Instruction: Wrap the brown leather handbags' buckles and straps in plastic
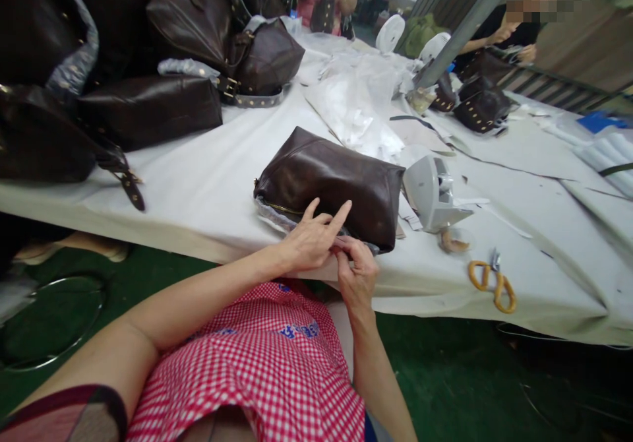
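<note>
A dark brown leather bag (336,171) lies on its side on the white-covered table, right in front of me. Along its near edge runs a strap wrapped in clear plastic (274,216), partly covered by my hands. My left hand (311,239) rests against the near side of the bag, with some fingers stretched out and spread on the leather; its thumb is hidden. Beside it, my right hand (359,270) has thumb and fingers pinched together at the near edge, seemingly on the wrapped strap, though the exact spot is hard to see.
Right of the bag stands a white tape dispenser (430,191). Yellow-handled scissors (494,284) lie near the table's front edge. More brown bags (153,109) are piled at left. Plastic sheets (361,105) cover the middle. Two people work across the table, beyond a slanted metal post (459,26).
</note>
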Motion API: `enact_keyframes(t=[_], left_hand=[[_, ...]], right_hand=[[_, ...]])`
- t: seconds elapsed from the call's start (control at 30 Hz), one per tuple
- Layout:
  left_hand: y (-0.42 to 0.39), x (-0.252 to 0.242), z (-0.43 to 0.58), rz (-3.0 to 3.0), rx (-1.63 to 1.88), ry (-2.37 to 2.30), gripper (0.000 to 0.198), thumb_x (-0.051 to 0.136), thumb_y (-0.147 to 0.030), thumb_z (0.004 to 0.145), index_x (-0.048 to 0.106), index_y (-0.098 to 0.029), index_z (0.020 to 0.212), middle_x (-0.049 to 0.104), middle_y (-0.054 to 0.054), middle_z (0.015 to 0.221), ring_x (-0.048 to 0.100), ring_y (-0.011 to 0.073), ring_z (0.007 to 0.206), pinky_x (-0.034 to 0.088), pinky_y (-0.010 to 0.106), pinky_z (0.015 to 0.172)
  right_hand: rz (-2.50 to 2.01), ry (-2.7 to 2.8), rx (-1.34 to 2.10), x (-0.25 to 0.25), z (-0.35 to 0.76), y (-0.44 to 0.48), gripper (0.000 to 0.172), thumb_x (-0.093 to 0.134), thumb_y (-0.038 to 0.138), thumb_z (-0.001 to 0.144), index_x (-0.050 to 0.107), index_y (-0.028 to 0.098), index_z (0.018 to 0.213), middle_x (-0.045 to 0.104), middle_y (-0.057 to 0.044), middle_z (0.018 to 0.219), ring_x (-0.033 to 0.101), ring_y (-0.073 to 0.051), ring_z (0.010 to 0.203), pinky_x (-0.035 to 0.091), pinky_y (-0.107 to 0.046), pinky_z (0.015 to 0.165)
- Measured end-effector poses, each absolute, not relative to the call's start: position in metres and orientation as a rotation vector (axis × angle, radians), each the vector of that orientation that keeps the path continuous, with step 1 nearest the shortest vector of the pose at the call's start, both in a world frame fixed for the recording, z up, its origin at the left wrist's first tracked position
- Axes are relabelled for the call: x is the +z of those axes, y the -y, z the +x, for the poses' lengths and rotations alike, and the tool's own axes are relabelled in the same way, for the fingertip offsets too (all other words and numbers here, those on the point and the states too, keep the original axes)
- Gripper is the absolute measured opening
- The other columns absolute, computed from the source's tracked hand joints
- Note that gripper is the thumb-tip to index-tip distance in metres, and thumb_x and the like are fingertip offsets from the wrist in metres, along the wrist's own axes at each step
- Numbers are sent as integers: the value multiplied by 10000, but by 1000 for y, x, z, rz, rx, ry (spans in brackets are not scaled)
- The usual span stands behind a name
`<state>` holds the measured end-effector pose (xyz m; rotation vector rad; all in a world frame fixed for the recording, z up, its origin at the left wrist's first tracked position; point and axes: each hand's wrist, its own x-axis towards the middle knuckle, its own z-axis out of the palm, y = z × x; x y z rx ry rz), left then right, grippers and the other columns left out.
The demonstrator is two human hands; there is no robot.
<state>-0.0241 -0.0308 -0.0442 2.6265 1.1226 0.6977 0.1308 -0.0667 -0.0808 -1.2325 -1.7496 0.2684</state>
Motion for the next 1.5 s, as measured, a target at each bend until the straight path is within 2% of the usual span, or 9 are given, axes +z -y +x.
enact_keyframes(t=[0.13,0.2,0.53,0.6,0.7,0.87,1.07,1.23,1.5], left_hand=[[46,-57,-20,2489,895,-1397,420,541,-215,852,550,-127,1262,679,136,1135,499,322,1251,89,651,1161],[51,-63,-20,2488,948,-1452,266,591,-292,858,647,-175,1090,649,129,1245,398,362,1347,65,665,1155],[49,-81,-13,2458,1102,-1407,178,527,-237,899,685,-181,960,681,69,1241,383,326,1385,68,627,1161],[49,-81,-13,2458,1106,-1404,169,540,-237,893,685,-186,965,686,59,1235,388,328,1383,75,628,1159],[49,-81,-13,2465,1089,-1416,168,543,-223,889,687,-195,972,687,52,1235,391,321,1384,77,624,1163],[50,-84,-10,2474,1097,-1462,205,509,-222,911,688,-193,1007,680,67,1242,387,304,1392,59,614,1178],[47,-84,-12,2523,1038,-1439,218,477,-264,951,675,-181,991,665,72,1263,362,298,1410,-8,602,1185],[46,-73,-19,2441,931,-1418,233,503,-250,921,685,-191,1055,600,76,1353,238,328,1457,44,605,1185],[43,-70,-13,2325,941,-1470,193,533,-221,859,712,-208,930,628,50,1283,256,316,1446,42,575,1203]], right_hand=[[-1222,1726,228,-83,129,67,163,534,193,914,694,218,898,731,-49,956,654,-211,900,491,-391,859],[-1226,1726,219,-85,129,67,152,543,205,917,693,215,891,730,-52,948,655,-210,895,496,-390,854],[-1269,1844,194,-80,139,64,100,593,275,920,655,198,936,728,-47,880,656,-184,739,515,-312,703],[-1337,1927,88,-72,142,63,220,592,302,919,634,167,1087,726,-83,943,643,-200,734,503,-327,687],[-1426,2103,-172,-59,144,62,385,594,300,911,585,140,1260,678,-147,1180,622,-268,931,465,-393,803],[-1397,2213,-271,-58,142,60,274,577,209,905,647,179,1169,685,-92,1214,580,-286,1063,360,-433,927],[-1163,2116,-78,-76,146,55,231,493,116,915,682,199,1017,745,-53,1041,648,-201,956,384,-363,876],[-1143,2034,24,-74,146,53,244,502,85,888,696,225,940,755,-25,971,676,-188,918,391,-356,869],[-1109,1989,68,-77,147,50,272,483,74,877,697,237,910,755,-19,933,687,-191,874,415,-369,856]])
